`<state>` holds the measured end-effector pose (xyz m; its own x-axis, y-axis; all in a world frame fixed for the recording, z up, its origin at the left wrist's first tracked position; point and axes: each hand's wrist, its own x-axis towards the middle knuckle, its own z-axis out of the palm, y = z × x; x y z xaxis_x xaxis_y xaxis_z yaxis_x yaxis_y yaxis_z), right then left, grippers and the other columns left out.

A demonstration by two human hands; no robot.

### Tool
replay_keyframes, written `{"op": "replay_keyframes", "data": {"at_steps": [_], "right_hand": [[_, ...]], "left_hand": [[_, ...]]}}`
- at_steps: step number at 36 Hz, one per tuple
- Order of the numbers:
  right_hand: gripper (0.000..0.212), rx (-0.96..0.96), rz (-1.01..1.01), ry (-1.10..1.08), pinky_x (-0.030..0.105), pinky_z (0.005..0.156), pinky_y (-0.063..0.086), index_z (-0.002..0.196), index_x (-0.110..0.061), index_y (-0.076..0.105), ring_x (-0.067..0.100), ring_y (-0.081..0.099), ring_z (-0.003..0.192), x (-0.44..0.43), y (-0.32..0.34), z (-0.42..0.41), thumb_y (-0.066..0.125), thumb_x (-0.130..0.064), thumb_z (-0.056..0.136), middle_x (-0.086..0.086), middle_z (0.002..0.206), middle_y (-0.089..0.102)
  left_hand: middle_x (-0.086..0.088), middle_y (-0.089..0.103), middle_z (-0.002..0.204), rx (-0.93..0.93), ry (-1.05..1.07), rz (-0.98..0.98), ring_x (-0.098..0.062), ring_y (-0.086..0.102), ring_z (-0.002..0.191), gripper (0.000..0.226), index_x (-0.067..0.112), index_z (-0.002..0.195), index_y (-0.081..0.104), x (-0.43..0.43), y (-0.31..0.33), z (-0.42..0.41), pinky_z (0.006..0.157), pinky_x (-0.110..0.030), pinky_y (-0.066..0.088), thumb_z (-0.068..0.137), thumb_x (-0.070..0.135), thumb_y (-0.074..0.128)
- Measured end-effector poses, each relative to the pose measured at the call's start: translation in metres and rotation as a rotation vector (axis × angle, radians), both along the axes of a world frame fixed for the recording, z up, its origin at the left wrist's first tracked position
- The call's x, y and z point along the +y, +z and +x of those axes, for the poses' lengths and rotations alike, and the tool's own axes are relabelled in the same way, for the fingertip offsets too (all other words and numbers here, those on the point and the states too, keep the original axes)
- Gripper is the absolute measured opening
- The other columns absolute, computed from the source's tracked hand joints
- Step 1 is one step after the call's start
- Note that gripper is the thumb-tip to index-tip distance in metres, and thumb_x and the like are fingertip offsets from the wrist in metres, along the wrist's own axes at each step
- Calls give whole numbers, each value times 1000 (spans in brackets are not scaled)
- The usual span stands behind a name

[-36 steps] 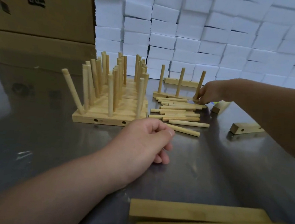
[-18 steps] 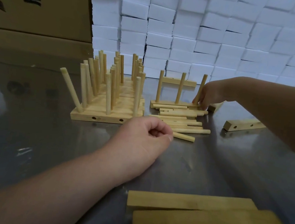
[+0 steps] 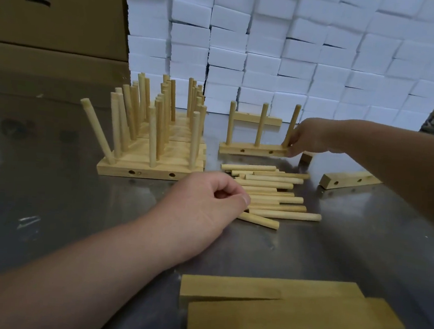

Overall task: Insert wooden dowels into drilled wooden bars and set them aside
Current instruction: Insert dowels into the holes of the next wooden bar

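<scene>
Head cam view, looking down at a shiny metal table [image 3: 76, 204]. The right hand [image 3: 307, 138] is out at the right end of the three-dowel bar [image 3: 251, 150]. Its fingers are closed around the foot of the rightmost dowel [image 3: 293, 123] where it meets the bar, so it's gripping that end. The bar lies flat on the table with all three dowels standing up.

The left hand [image 3: 207, 205] is nearer, fingers tucked under and thumb tip on the index finger. It sits right over the left ends of the loose dowels [image 3: 271, 192]. Honestly can't tell if there's one in its grip, though one dowel pokes out from under it.

Just left of the pile is the block of finished bars [image 3: 152, 169], pegs up, front-left peg leaning. An empty drilled bar [image 3: 348, 179] lies off to the right, and more stacked bars [image 3: 289, 315] sit at the near edge.
</scene>
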<state>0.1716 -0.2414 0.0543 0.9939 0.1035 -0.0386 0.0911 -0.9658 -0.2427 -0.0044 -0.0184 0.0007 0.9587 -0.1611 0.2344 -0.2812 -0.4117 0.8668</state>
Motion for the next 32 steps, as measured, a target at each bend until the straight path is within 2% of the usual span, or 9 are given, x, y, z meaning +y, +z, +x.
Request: {"op": "replay_keyframes", "data": {"at_steps": [4,9,12,17,21,25,27,29,32], "right_hand": [[29,-71,-12,-41,35,88,45,110,-10,68,27,56,102,10,-9,13,67,-22,84,11,111,62],[28,-91,-3,-74,31,73,47,106,-4,67,27,57,92,28,-13,30,68,-19,82,11,103,61],[27,-92,-35,-74,26,57,40,105,-2,67,24,51,82,40,-12,37,65,-20,85,10,94,57],[29,-84,-95,-110,24,53,39,107,0,64,26,50,79,51,-12,47,62,-22,88,13,94,54],[26,-86,-108,-144,28,61,41,104,2,63,25,48,78,57,-13,51,62,-19,87,12,90,51],[7,-114,-32,-127,24,53,36,80,-9,57,24,48,76,59,-14,50,59,-13,86,4,72,48],[21,-135,-67,-161,23,48,34,68,-7,49,20,44,63,60,-16,50,54,-8,89,6,70,44],[19,-171,-52,-163,24,49,35,73,-3,51,19,43,60,58,-17,51,50,-9,91,9,77,47],[23,-199,-46,-147,30,72,46,104,6,58,29,55,86,39,-8,49,49,-9,90,17,104,59]], "left_hand": [[29,56,53,1,4,-1,15,50,55,17,33,70,65,0,-1,1,48,-2,33,73,46,53],[29,57,57,23,10,18,13,52,57,16,36,75,65,1,-2,2,46,-2,36,80,46,53],[25,57,53,23,16,-2,11,52,54,16,35,72,64,0,-3,1,46,-2,36,82,43,55],[22,56,50,25,17,-31,9,52,51,16,32,70,65,-1,-2,1,45,-3,36,79,40,55],[23,55,50,33,24,-30,10,51,53,17,30,71,64,-1,-2,1,47,-2,36,81,39,55],[22,56,51,38,27,-23,10,51,52,16,30,72,65,-1,-3,1,46,-2,36,81,40,55],[21,56,49,43,19,-30,7,51,49,15,32,72,65,-1,-2,0,44,-3,36,79,40,55],[21,55,49,38,11,-45,7,51,48,13,36,74,64,-2,-1,0,43,-4,36,76,42,54],[22,58,56,-1,13,-53,8,52,52,10,45,77,62,-2,0,-2,44,-4,37,73,43,53]]}}
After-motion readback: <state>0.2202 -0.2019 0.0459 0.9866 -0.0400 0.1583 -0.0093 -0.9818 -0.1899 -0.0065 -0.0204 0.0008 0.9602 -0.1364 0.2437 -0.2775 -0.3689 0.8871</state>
